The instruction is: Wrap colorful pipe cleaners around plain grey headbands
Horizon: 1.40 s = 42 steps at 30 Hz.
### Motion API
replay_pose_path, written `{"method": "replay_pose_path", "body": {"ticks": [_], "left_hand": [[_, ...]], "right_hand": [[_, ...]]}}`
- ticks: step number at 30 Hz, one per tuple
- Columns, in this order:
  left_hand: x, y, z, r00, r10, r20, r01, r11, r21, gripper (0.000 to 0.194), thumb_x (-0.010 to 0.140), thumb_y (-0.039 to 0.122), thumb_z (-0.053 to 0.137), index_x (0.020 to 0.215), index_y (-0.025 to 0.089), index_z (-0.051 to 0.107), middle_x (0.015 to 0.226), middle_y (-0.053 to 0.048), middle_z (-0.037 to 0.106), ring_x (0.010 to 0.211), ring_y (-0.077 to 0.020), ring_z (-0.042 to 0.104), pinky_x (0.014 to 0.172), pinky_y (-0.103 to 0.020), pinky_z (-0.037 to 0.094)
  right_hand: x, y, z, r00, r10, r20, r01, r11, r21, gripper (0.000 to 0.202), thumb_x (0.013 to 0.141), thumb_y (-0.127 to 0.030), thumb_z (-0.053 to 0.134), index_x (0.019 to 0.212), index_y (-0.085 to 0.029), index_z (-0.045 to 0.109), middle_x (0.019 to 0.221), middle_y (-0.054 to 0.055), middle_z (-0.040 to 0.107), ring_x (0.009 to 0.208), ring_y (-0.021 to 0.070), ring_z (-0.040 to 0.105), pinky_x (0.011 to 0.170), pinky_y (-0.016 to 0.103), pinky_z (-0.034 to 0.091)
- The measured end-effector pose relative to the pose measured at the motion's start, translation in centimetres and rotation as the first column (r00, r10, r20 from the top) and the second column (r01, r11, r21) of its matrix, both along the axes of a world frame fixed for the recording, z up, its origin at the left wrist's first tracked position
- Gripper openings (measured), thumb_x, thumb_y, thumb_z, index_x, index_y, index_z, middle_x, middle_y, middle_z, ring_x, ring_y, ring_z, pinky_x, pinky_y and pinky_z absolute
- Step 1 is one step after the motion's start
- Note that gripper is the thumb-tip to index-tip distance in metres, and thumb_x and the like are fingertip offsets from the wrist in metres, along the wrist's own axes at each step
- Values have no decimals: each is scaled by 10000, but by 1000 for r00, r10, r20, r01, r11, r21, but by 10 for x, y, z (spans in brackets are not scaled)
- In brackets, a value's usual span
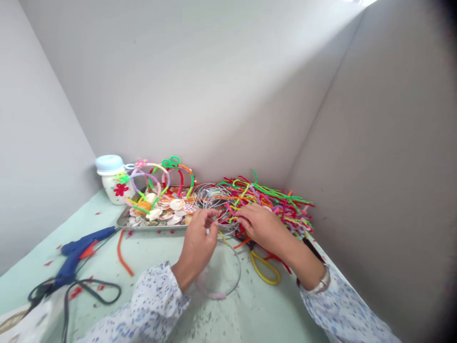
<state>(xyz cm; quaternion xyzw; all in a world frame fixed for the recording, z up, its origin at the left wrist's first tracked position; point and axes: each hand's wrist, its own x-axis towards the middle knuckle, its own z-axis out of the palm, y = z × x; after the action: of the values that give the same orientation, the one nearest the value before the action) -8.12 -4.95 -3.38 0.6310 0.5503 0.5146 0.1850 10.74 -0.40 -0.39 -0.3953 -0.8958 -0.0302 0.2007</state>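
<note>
A thin metal ring (239, 271), partly wrapped in pale pink fuzzy stem, hangs or rests below my hands. My left hand (200, 240) is at its upper left, thumb and fingertips curled close together near a short yellow stem; what they grip is too small to make out. My right hand (259, 226) reaches over the heap of coloured pipe cleaners (282, 207), its fingers bent together at the heap's left side; its fingertips are partly hidden. Behind both hands lies a pile of bare wire rings (212, 193).
A metal tray (157, 227) of shells supports decorated fuzzy hoops (167, 178). Beside it stands a white jar (109, 183) with a blue lid. A blue glue gun (73, 252) with a black cord lies left. Yellow-handled scissors (266, 271) lie below my right hand.
</note>
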Motion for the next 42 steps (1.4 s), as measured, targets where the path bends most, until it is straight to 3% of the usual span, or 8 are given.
{"method": "replay_pose_path", "body": {"ticks": [4,8,15,19,25,30,36,42], "left_hand": [[-8,4,9,999,29,43,-30,999,20,187,833,152,496,991,185,591,986,-52,602,881,-180,580,758,-322,477],[-19,9,21,991,86,107,-89,996,25,177,845,177,498,995,188,591,975,-51,625,867,-177,589,734,-305,481],[-26,12,25,990,112,90,-116,992,41,155,836,181,515,966,183,600,956,-49,635,858,-174,595,761,-309,479],[-23,13,19,993,81,90,-84,996,25,161,838,185,507,969,183,602,952,-48,632,831,-169,597,716,-292,485],[-17,13,8,990,-2,142,6,999,-31,167,827,186,514,969,182,603,909,-40,636,788,-154,603,665,-265,487],[-3,18,11,973,-128,193,145,987,-75,142,828,192,510,934,185,604,801,-8,641,684,-136,598,626,-254,491],[37,50,24,975,-222,21,222,975,13,202,812,132,529,977,184,633,825,-16,669,717,-136,615,662,-244,498],[61,71,17,963,-263,-62,267,961,70,200,802,123,572,974,197,644,815,-5,674,730,-136,617,704,-247,498]], "right_hand": [[-2,17,-8,973,-182,138,180,983,32,263,865,-74,478,1025,-168,665,979,103,662,953,229,557,828,324,424],[0,35,-15,962,-201,183,197,980,38,352,828,-57,494,1111,-194,651,1041,107,640,1015,234,536,836,320,414],[1,44,-25,971,-223,81,218,974,64,155,850,-159,531,868,-174,684,918,105,624,927,237,544,794,331,427],[7,43,-24,966,-182,-186,193,980,40,155,880,-223,522,904,-171,666,958,79,628,920,201,564,816,311,439],[17,40,-13,776,-232,-586,150,971,-186,207,820,-348,579,856,-178,690,815,35,664,725,187,586,692,312,453],[18,35,-6,736,-293,-610,63,927,-369,220,800,-313,589,932,-181,704,895,35,722,804,200,639,751,320,463],[19,36,-4,809,-186,-557,22,958,-287,224,841,-306,543,914,-179,713,906,52,714,857,207,637,795,334,458],[22,37,-4,834,-148,-532,-6,961,-278,220,846,-205,505,907,-178,714,962,56,722,891,208,637,835,339,460]]}}
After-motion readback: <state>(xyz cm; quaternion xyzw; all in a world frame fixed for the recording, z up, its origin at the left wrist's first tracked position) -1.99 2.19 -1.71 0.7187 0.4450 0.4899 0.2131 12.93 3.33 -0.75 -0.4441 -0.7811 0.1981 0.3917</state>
